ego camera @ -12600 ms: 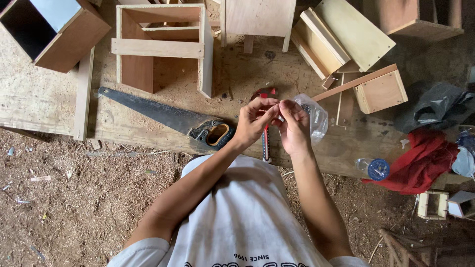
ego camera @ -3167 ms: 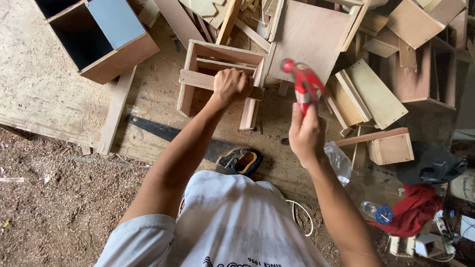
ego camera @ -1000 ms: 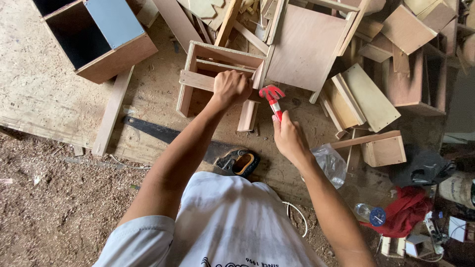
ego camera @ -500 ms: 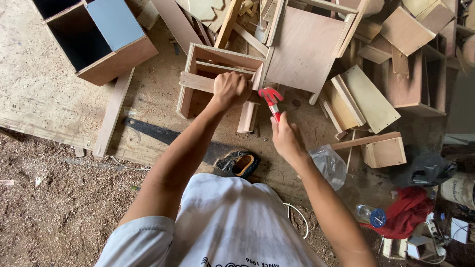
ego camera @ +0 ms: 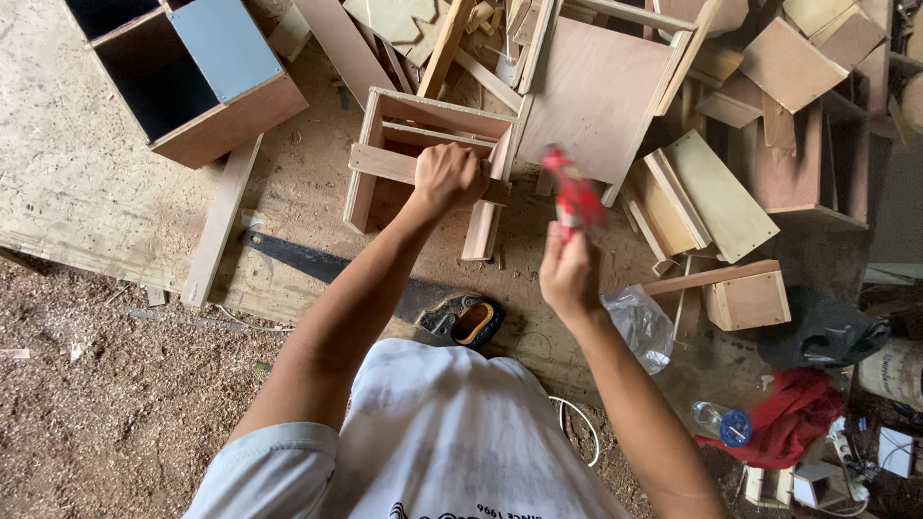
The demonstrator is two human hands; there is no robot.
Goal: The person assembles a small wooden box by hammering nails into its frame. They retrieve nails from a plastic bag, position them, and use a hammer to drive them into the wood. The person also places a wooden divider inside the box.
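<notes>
The open-sided box frame of pale, unfinished wooden boards (ego camera: 428,159) lies on the rough plywood worktop (ego camera: 67,192), just above the middle of the view, with a flat cross-slat running across its open face. The left hand (ego camera: 447,178) is closed over that slat near its right end, pressing it against the frame's right wall. The frame looks light and stiff, made of thin boards with raw edges; it would likely shift or rack if struck, so a hold on the slat close to the joint, as here, seems the sound place to steady it.

The right hand (ego camera: 567,274) is wrapped around the handle of a red-headed hammer (ego camera: 575,197), raised above the worktop and blurred, to the right of the frame and apart from it. I judge the hammer head-heavy and firm in that grip low on the handle.

Below the frame a hand saw with a dark blade and a black-and-orange handle (ego camera: 461,322) lies flat in the sawdust. A crumpled clear plastic bag (ego camera: 639,327) sits just right of the right wrist. At upper left stands a brown cabinet box with a pale blue panel (ego camera: 202,77); at upper right, a heap of plywood offcuts and small boxes (ego camera: 731,192). A red cloth (ego camera: 793,418) lies at lower right.
</notes>
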